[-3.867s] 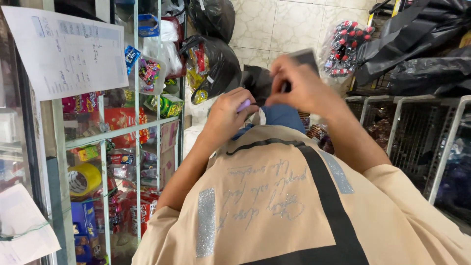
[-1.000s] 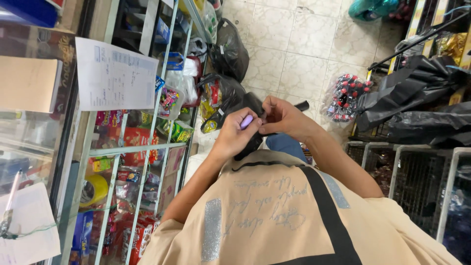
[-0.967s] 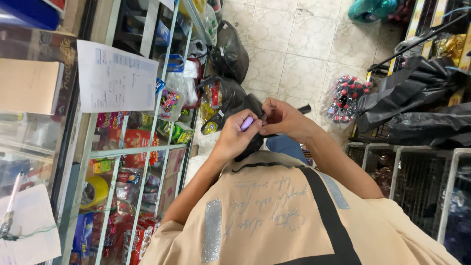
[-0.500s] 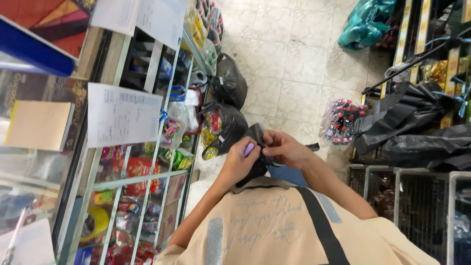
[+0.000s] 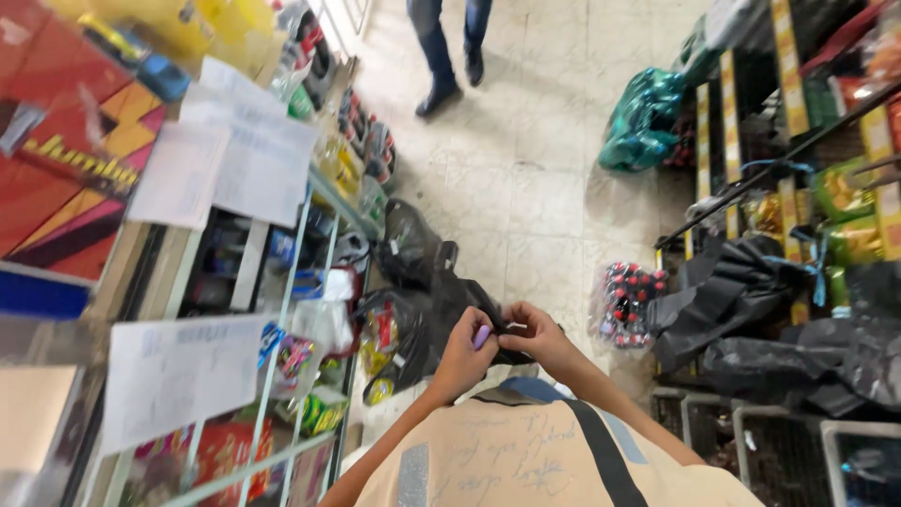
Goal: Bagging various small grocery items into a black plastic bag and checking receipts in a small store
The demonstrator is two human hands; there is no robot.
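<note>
My left hand (image 5: 463, 354) and my right hand (image 5: 537, 335) meet in front of my chest, above a beige garment with a black strap (image 5: 535, 460). Both pinch a small dark object (image 5: 511, 330) between them; what it is cannot be made out. A small purple item (image 5: 481, 336) shows between the fingers of my left hand. Black plastic bags (image 5: 422, 300) lie on the floor just beyond my hands.
A glass-fronted shelf rack (image 5: 291, 376) of colourful packets runs along the left, with paper sheets (image 5: 178, 371) stuck on it. Black bags (image 5: 807, 347) and wire racks stand on the right, a pack of red-capped bottles (image 5: 629, 300) and a green bag (image 5: 648, 117) on the tiled floor. Another person's legs (image 5: 449, 42) stand far ahead.
My head has tilted up, so more of the aisle and another person's legs have come into sight. My hands stay together on the small dark object.
</note>
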